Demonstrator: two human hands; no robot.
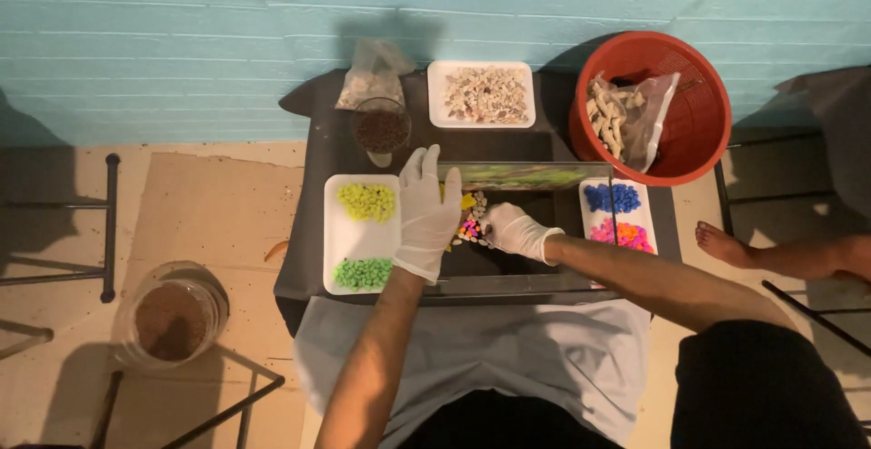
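Observation:
A clear glass tank (pixel 508 272) stands on a dark table (pixel 318 141). Inside it lie small coloured and pale pebbles (pixel 472 222). My left hand (pixel 426 209), in a white glove, rests flat on the tank's left rim with fingers spread. My right hand (pixel 513 229), also gloved, reaches down into the tank, and its fingertips touch the pebbles; whether it grips any I cannot tell. Left of the tank, a white tray (pixel 349 240) holds a yellow pile (pixel 367 201) and a green pile (pixel 363 273).
Right of the tank, a white tray holds blue (pixel 612 198) and pink-orange pebbles (pixel 621 233). Behind are a tray of shells (pixel 481 95), a glass cup of dark gravel (pixel 381 130), a plastic bag (pixel 372 73) and a red basket (pixel 699 122). A jar (pixel 171 317) stands on the floor; another person's foot (pixel 726 245) at right.

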